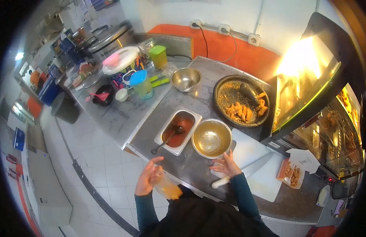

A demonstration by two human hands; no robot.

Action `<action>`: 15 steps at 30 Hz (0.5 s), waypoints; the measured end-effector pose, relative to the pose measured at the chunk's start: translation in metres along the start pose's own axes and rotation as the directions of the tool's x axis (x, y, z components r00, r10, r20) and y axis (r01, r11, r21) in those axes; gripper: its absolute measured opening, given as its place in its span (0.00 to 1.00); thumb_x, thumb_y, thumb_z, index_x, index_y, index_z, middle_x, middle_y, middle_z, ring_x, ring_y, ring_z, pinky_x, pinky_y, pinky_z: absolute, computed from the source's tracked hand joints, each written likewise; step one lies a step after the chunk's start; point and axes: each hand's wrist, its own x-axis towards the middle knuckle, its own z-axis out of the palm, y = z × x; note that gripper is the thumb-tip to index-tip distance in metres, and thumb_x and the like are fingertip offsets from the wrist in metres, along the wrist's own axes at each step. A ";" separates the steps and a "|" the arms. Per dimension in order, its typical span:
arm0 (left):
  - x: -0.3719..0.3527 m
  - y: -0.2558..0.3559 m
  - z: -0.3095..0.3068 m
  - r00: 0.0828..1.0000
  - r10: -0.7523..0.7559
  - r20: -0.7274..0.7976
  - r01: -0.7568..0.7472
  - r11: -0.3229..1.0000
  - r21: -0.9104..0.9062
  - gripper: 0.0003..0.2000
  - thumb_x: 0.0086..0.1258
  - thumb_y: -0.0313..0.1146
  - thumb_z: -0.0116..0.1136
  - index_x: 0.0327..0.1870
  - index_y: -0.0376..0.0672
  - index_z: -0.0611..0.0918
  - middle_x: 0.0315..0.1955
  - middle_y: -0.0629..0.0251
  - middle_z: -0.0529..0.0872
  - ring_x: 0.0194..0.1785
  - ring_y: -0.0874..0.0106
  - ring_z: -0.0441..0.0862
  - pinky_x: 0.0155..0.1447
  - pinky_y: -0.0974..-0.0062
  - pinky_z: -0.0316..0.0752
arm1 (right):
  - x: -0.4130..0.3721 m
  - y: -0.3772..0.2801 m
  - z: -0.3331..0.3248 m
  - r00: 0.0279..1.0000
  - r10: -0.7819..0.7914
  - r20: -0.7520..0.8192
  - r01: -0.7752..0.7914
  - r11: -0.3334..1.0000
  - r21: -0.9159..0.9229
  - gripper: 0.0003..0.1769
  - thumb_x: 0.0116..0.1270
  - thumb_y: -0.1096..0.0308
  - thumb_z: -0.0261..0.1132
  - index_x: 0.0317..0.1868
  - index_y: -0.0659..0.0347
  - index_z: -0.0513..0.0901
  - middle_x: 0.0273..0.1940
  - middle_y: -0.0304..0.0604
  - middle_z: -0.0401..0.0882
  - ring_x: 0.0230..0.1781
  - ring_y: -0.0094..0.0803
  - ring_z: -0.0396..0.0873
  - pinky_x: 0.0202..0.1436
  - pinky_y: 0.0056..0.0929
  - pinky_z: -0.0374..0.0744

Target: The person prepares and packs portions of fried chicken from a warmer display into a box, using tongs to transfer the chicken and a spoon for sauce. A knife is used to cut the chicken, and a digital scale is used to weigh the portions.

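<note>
From my left hand (pixel 148 178) hangs a clear plastic bag (pixel 169 189) with something orange-yellow in its bottom. The thumb and curled fingers pinch its top, and the index finger points out. My right hand (pixel 228 166) has its fingers spread, holding nothing, fingertips right by the rim of a steel bowl (pixel 211 138). To the left of that bowl stands a rectangular steel pan (pixel 178 132) of red sauce, a dark ladle (pixel 167 139) resting in it. A knife (pixel 246 170) lies on a white cutting board (pixel 266 185) beside my right wrist.
A stone mortar (pixel 222 106) behind the bowl holds fried pieces and a pestle. Right of it stands a lit glass display case (pixel 293 87). An open food box (pixel 291 173) sits near it. Another steel bowl (pixel 185 79) and plastic containers (pixel 158 56) stand further back.
</note>
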 end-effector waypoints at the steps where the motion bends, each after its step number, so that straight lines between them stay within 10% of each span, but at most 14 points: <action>1: 0.010 -0.003 -0.018 0.997 -0.076 -0.005 0.076 0.991 0.108 0.25 0.59 0.32 0.49 0.58 0.45 0.59 0.18 0.73 0.64 0.16 0.87 0.58 0.18 0.92 0.51 | 0.018 0.005 0.001 0.996 0.054 0.065 -0.060 0.993 0.102 0.31 0.64 0.58 0.50 0.60 0.50 0.41 0.51 0.60 0.63 0.36 0.49 0.78 0.38 0.40 0.79; 4: 0.034 -0.007 -0.034 0.975 -0.070 -0.213 0.139 0.934 0.329 0.26 0.60 0.35 0.53 0.58 0.50 0.59 0.18 0.74 0.66 0.15 0.87 0.57 0.17 0.91 0.49 | 0.054 0.021 0.001 0.999 -0.041 -0.032 0.046 0.983 0.178 0.26 0.61 0.73 0.53 0.58 0.58 0.54 0.51 0.53 0.65 0.47 0.45 0.72 0.47 0.42 0.76; 10: 0.100 -0.008 -0.071 0.991 0.136 0.005 -0.109 0.770 0.629 0.44 0.57 0.33 0.60 0.64 0.46 0.38 0.25 0.71 0.74 0.20 0.84 0.66 0.22 0.86 0.61 | 0.018 -0.025 -0.005 0.999 0.019 -0.037 -0.010 0.972 0.235 0.21 0.64 0.70 0.50 0.56 0.67 0.58 0.52 0.51 0.66 0.51 0.41 0.69 0.52 0.37 0.73; 12: 0.108 -0.004 -0.059 0.945 0.299 0.137 -0.326 0.808 0.490 0.45 0.56 0.34 0.61 0.64 0.42 0.38 0.37 0.64 0.76 0.33 0.79 0.72 0.37 0.83 0.69 | 0.009 -0.077 0.019 0.999 -0.046 -0.027 0.051 0.976 0.211 0.22 0.66 0.63 0.48 0.56 0.67 0.57 0.53 0.53 0.65 0.53 0.42 0.68 0.56 0.37 0.71; 15: 0.116 0.007 -0.059 0.981 0.148 0.129 -0.196 0.729 0.655 0.41 0.57 0.32 0.59 0.64 0.37 0.43 0.48 0.60 0.72 0.49 0.76 0.68 0.52 0.81 0.63 | 0.059 -0.146 0.034 0.982 -0.175 0.067 0.158 0.965 0.211 0.22 0.67 0.63 0.42 0.57 0.68 0.55 0.55 0.56 0.60 0.56 0.45 0.63 0.60 0.39 0.66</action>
